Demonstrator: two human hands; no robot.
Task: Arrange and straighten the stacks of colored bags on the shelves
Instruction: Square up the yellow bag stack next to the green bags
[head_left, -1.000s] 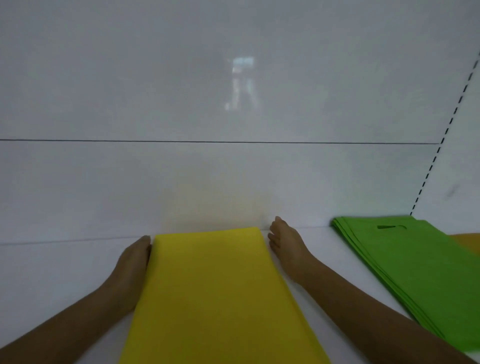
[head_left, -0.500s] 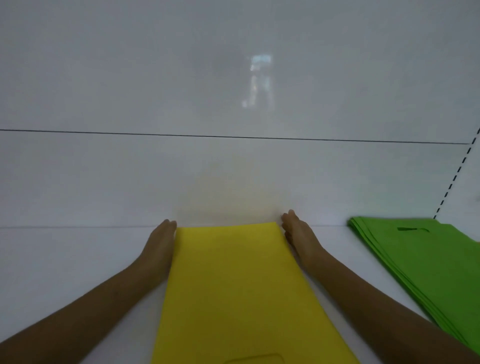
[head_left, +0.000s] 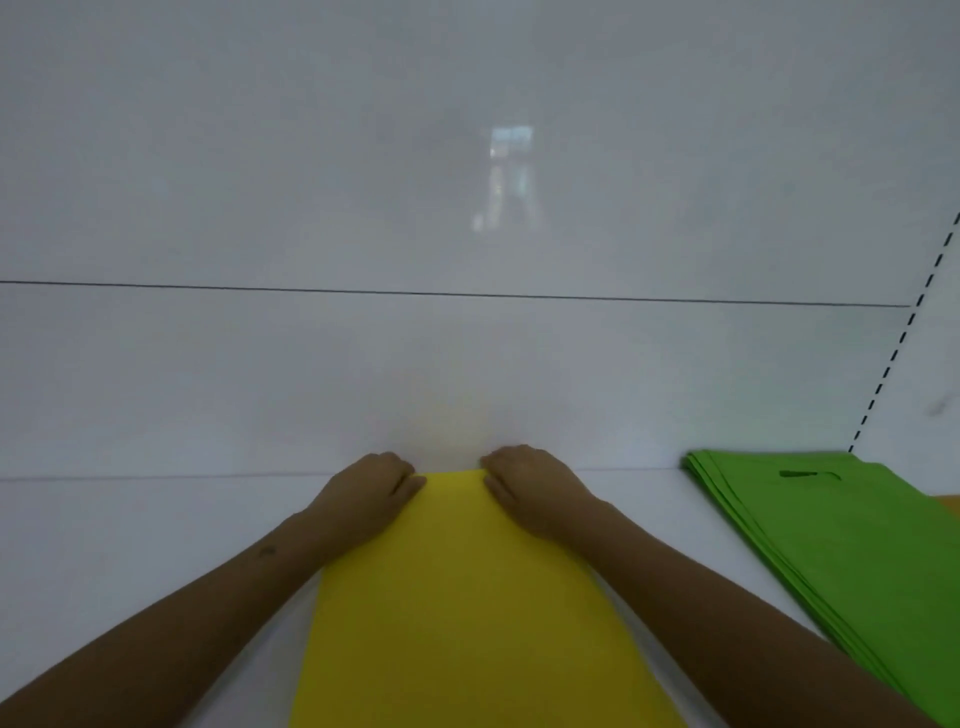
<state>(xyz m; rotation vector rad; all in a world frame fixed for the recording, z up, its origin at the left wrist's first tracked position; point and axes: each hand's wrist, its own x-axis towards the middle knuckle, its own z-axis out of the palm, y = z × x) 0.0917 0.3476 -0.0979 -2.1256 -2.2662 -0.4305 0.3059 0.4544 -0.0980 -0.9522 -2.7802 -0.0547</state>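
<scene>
Yellow stack (head_left: 467, 597) at 6 o'clock on the shelf (head_left: 156, 545), running away toward 12, far edge near the back wall (head_left: 467, 364). Probably light, soft, a bit slippery between layers; best taken at the far corners. Left hand (head_left: 369, 493) at 11 and right hand (head_left: 535, 491) at 1, fingers curled over those corners. Green stack (head_left: 831, 545) well apart at 3.

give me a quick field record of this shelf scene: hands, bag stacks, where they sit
left hand: on far left corner of yellow stack, fingers curled over its edge
right hand: on far right corner, fingers curled likewise
yellow stack: centre of white shelf, far edge near back wall
green stack: right of yellow, apart from it, handle cut-out visible
orange item: sliver beyond green, unclear
</scene>
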